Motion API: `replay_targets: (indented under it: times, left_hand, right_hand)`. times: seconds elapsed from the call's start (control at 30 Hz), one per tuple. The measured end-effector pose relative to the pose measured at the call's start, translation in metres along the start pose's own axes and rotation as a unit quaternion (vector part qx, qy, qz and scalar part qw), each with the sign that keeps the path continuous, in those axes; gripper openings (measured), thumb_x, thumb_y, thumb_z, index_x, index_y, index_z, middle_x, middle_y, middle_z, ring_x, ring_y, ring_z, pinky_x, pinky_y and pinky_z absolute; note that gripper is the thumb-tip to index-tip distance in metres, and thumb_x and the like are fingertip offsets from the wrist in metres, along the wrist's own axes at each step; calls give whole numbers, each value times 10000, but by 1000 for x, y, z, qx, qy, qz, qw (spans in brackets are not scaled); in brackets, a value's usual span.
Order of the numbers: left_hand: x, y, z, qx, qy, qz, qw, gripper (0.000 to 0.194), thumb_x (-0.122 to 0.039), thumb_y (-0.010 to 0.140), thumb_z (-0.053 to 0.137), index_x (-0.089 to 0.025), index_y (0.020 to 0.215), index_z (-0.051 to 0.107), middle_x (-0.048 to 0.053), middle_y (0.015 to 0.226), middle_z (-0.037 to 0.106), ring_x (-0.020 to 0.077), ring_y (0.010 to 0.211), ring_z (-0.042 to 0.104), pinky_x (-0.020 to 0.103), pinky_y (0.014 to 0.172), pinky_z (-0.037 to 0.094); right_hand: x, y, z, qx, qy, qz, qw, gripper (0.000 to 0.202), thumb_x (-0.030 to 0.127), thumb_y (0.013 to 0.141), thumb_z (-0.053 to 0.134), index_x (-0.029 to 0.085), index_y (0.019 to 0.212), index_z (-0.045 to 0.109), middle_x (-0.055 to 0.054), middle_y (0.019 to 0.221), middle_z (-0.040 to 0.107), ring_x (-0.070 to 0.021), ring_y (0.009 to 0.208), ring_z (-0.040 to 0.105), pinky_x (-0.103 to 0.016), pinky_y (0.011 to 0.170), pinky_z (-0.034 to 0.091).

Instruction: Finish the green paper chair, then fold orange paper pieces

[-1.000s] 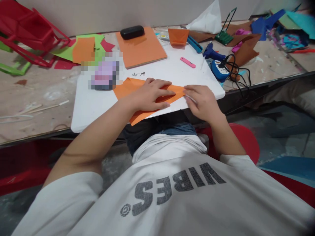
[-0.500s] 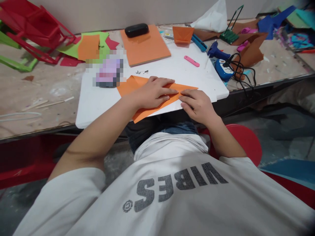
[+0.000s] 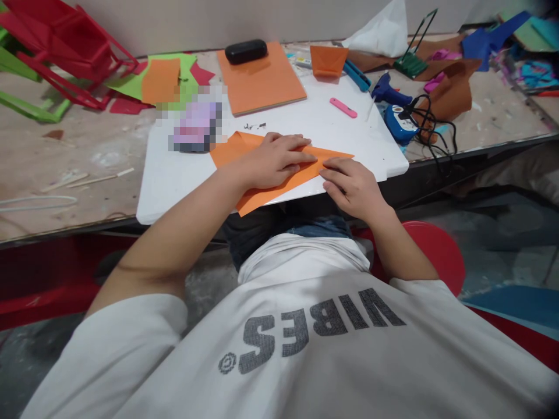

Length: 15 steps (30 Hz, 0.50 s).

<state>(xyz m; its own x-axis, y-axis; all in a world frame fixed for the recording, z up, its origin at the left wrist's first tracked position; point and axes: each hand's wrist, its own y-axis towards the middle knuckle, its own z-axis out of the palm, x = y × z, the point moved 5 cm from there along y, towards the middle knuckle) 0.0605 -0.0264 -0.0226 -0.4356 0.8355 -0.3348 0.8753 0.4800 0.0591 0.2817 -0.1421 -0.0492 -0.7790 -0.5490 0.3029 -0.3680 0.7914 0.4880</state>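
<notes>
A folded sheet of orange paper (image 3: pixel 257 199) lies on a white board (image 3: pixel 170 177), its near corner jutting over the board's front edge. My left hand (image 3: pixel 279 160) rests flat across the middle of the sheet, fingers spread and pointing right. Close by, my right hand (image 3: pixel 349 183) touches the sheet near its tapering right end, with its fingers stretched out and a little apart. Both palms cover part of the paper, so some of its folds are hidden.
Behind the sheet are a blurred-out phone-like object (image 3: pixel 196 127), an orange pad (image 3: pixel 266 87) with a black case (image 3: pixel 246 52), and a pink cutter (image 3: pixel 343 107). To the right sits a blue device (image 3: pixel 400 125) with black cables. Red folded frames (image 3: pixel 65 46) stand at left.
The whole view has shifted slightly, with the table items a little farther right. Both hands stay on the orange paper, with hardly any movement over it.
</notes>
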Motion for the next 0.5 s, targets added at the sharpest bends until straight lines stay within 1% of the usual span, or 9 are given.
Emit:
replay_targets:
  times: [0.17,0.27,0.33,0.4,0.5]
  left_hand:
    - [-3,0,-2,4,10,0,1000,570,-397,1203,456,-380,1699,736,116,1958,509,427,1830,440,729,1438,293]
    - [-1,-3,0,12,18,-3,1000,572,-464,1223,459,-410,1745,687,102,1988,461,444,1880,352,751,1465,262]
    - [3,-7,3,24,23,-8,999,610,-539,1239,431,-413,1807,614,91,2024,392,440,1921,254,746,1498,217]
    - [9,-11,7,43,21,-17,999,683,-614,1247,383,-393,1881,507,85,2059,305,421,1945,177,718,1529,169]
    - [16,-16,11,68,10,-35,997,799,-677,1244,313,-331,1963,328,102,2085,192,393,1960,114,676,1557,111]
  right_hand:
    - [2,0,-1,-9,-6,-5,1000,482,463,1244,506,232,1418,893,-194,1538,852,-386,1427,813,-621,1221,654]
    - [2,0,0,-6,-8,1,1000,471,455,1242,515,241,1422,894,-190,1545,851,-387,1428,815,-618,1224,657]
    - [2,0,1,-1,-6,11,1000,458,455,1236,525,264,1428,894,-179,1556,849,-390,1439,809,-626,1230,653]
    - [1,0,1,0,-7,15,1000,459,463,1238,522,273,1422,898,-170,1552,853,-384,1440,810,-620,1229,654]
    - [2,0,1,-12,-13,6,1000,481,468,1249,503,255,1391,909,-171,1520,866,-367,1419,824,-592,1209,666]
